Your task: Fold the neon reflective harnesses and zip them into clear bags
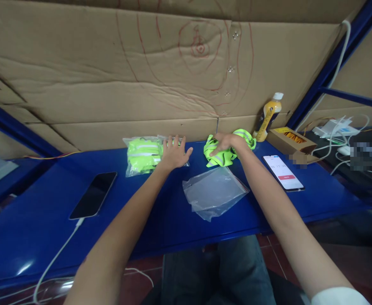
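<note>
My left hand (175,154) lies flat with its fingers spread on the right end of neon yellow-green reflective straps packed in a clear plastic bag (144,156). My right hand (228,142) reaches into a loose bundle of the same yellow-green reflective straps (221,159), its fingers curled down into them. Part of that bundle is hidden under the hand, and another part shows to its right. In front of the bundle, between my forearms, a small stack of clear plastic bags (213,190) rests flat on the blue table.
A dark phone (94,195) with a white cable lies at left; a phone with a lit screen (283,173) lies right. Behind it stand a yellow drink bottle (269,116) and an open cardboard box (292,142). Cardboard (78,76) walls the back. The blue table (163,228) ends before my legs.
</note>
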`<state>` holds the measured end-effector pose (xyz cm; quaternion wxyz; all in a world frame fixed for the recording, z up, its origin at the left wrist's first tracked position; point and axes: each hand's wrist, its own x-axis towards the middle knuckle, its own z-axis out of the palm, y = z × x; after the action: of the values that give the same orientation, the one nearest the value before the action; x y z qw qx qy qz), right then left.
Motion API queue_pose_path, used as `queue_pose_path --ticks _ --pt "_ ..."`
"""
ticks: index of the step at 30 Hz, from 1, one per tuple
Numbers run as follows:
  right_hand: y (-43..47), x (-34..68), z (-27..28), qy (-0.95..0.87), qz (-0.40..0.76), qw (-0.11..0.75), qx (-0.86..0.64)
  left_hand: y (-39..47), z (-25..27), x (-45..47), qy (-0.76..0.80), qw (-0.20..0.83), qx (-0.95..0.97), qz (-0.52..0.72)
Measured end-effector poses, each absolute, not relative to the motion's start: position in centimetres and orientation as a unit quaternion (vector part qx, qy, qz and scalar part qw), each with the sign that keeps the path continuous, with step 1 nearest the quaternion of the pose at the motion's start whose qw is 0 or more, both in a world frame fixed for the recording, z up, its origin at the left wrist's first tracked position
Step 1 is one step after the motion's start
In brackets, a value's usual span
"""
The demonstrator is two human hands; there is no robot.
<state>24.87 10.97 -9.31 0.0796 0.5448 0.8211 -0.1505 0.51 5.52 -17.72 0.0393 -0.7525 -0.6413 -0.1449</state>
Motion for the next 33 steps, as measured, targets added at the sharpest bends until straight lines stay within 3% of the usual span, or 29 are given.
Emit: queue_pose_path --ticks 6,9,12,15,17,22,29,33 --pt "11.4 27.5 -8.1 0.888 -0.189 -0.047 0.416 5.2 -16.9 0.7 -0.646 0.037 -0.742 -0.178" --pt "10.8 28.0 -6.1 0.896 -0.172 -0.135 0.386 5.0 -14.9 1.9 -0.596 0.023 -0.738 -0.315" --pt "9.6 27.4 -4.2 0.88 -0.119 -0.28 0.364 5.3 -11.4 3.7 -0.493 -0.173 -0.691 -0.5" --pt "8.1 26.3 -2.9 0.867 -0.114 -0.381 0.301 5.6 -7.9 4.9 -0.368 -0.411 -0.604 -0.575" --pt "7.1 25.9 -2.3 0.859 -0.175 -0.416 0.243 5.5 -6.1 4.9 -0.318 -0.468 -0.565 -0.601" --pt "5.4 25.8 -1.2 0.783 -0.235 -0.533 0.218 4.3 -3.8 3.3 -0.291 -0.428 -0.593 -0.617" --pt "5.2 25.4 -0.6 0.801 -0.196 -0.513 0.238 2.4 -3.2 3.8 -0.321 -0.198 -0.724 -0.577" --pt "5.1 26.1 -0.4 0.795 -0.185 -0.504 0.282 2.6 -3.4 3.7 -0.342 -0.174 -0.717 -0.582"
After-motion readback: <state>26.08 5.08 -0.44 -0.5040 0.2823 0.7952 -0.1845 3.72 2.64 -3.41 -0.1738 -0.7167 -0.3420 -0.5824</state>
